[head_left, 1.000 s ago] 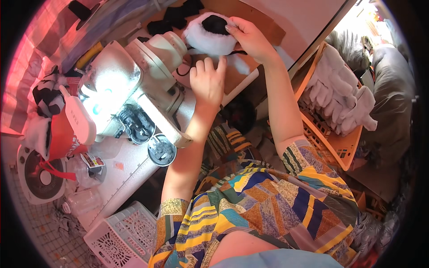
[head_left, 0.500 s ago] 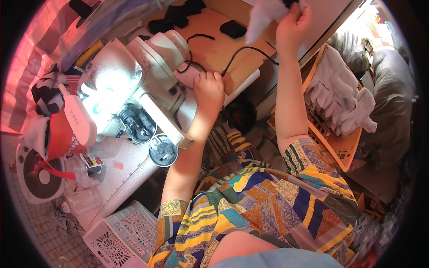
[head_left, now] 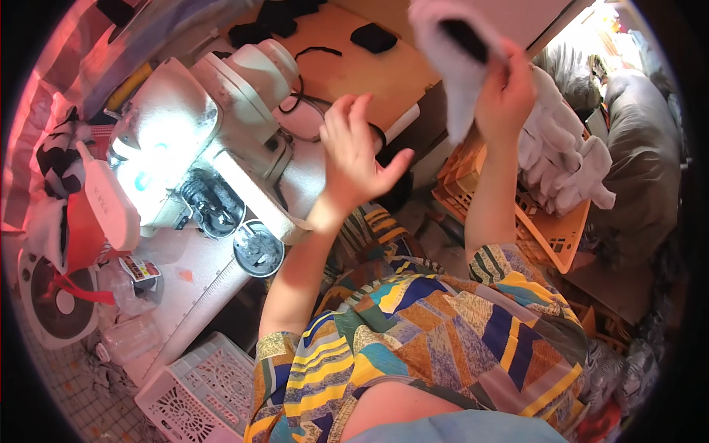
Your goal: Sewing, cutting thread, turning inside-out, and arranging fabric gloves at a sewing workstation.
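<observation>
A white bench [head_left: 203,258] runs from 8 o'clock up toward 10 at my workplace, a ruler scale marked along its edge. My patterned top [head_left: 436,325] fills the foreground at 6 o'clock. At 10 o'clock on the bench stands a cream machine [head_left: 233,92], a bright lamp glaring off its near side. A tan sheet [head_left: 399,63] spreads at 12 o'clock, just past the machine. At 3 o'clock an orange plastic basket [head_left: 552,235] stands tilted, a heap of white pieces [head_left: 555,159] draped in it toward 2 o'clock. A white openwork basket [head_left: 193,395] sits low at 7 o'clock.

Raised at 1 o'clock, the white fluffy piece [head_left: 458,87] shows a black patch and hangs to a narrow tip, slightly blurred. My right fingers [head_left: 520,71] pinch its right edge between thumb and fingertips, close beside that patch. My left fingers [head_left: 359,114], just above centre toward 12 o'clock, are loosely bent and hold nothing, the thumb spread wide toward 3; they are nearest the machine and the thin black cord [head_left: 317,52] beyond it.

Two round dark metal discs sit side by side on the machine's near side, the lower disc [head_left: 258,251] smeared with grey fluff. Smallest, a single black piece [head_left: 374,37] lies on the tan sheet at 12 o'clock.
</observation>
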{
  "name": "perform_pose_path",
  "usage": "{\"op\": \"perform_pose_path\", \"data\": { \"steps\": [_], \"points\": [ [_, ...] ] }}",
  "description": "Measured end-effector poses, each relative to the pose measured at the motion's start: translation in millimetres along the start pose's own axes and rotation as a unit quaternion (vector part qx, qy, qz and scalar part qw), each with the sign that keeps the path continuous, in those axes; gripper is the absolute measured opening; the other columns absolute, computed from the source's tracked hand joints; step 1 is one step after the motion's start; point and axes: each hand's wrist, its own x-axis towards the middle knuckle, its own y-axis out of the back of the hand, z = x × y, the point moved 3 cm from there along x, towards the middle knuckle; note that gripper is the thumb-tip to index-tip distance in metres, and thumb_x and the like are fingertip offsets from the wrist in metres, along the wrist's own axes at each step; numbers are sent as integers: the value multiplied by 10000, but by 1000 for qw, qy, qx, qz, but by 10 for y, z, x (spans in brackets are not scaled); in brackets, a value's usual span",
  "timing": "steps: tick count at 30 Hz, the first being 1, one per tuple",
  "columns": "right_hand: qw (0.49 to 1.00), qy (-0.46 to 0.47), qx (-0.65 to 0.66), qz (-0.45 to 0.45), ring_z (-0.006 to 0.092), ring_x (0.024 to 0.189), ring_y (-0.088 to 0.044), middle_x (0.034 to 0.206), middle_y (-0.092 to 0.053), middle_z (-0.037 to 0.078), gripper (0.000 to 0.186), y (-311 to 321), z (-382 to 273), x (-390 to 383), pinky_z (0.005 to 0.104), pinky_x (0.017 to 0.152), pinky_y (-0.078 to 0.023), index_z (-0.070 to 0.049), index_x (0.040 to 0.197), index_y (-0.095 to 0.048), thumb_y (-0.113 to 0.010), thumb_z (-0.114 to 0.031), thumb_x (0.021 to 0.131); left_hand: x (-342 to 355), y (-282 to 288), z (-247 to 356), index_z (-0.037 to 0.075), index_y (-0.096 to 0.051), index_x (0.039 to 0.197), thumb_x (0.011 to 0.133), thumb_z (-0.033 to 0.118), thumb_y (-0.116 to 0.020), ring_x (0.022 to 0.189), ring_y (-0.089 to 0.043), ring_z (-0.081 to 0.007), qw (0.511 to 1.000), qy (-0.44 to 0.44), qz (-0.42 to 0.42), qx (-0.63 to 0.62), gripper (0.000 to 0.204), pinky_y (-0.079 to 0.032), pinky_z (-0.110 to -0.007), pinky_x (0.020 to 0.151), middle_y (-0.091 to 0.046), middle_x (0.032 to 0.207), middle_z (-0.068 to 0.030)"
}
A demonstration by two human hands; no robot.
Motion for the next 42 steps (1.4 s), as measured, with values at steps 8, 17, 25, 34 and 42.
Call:
{"op": "perform_pose_path", "data": {
  "steps": [8, 17, 25, 34, 42],
  "points": [
    [974, 149, 31, -168, 285, 755, -628, 835, -612, 102, 294, 18, -340, -894, 363, 658, -524, -46, 915, -630, -618, 101, 660, -292, -67, 72, 9, -565, 980, 736, -46, -629, 876, -539, -196, 948, 204, 114, -218, 258, -456, -284, 716, -514, 1020, -99],
    [987, -102, 42, -115, 324, 903, -569, 1012, -531, 131, 573, -2, -334, -1237, 369, 764, -483, -52, 1138, -564, -750, 14, 600, -435, -91, 510, -23, -567, 959, 642, -131, -493, 883, -591, -365, 974, 116, 61, -185, 344, -480, -401, 796, -615, 943, -180],
    [983, -115, 49, -134, 310, 831, -560, 939, -525, 143, 376, 89, -182, -1105, 348, 711, -471, -49, 1037, -601, -659, -13, 667, -491, -139, 735, -54, -553, 1008, 680, -178, -418, 841, -597, -231, 971, 57, 27, -231, 376, -473, -299, 820, -616, 921, -141],
    [985, -143, 89, -50, 238, 588, -446, 687, -413, 90, 170, 264, -41, -1045, 309, 516, -355, -34, 749, -457, -620, -19, 704, -391, -126, 784, 9, -570, 878, 637, -64, -681, 652, -578, -343, 981, 46, -39, -183, 276, -478, -357, 610, -574, 741, -145],
    [997, 74, -37, 12, 179, 648, -531, 849, -517, 107, 335, 254, -510, -891, 276, 567, -452, 0, 991, -670, -701, 10, 658, -215, -36, 431, -10, -560, 1049, 759, -1, -689, 835, -486, -112, 964, 125, 153, -180, 318, -390, -223, 709, -473, 906, -30]
  ]
}}
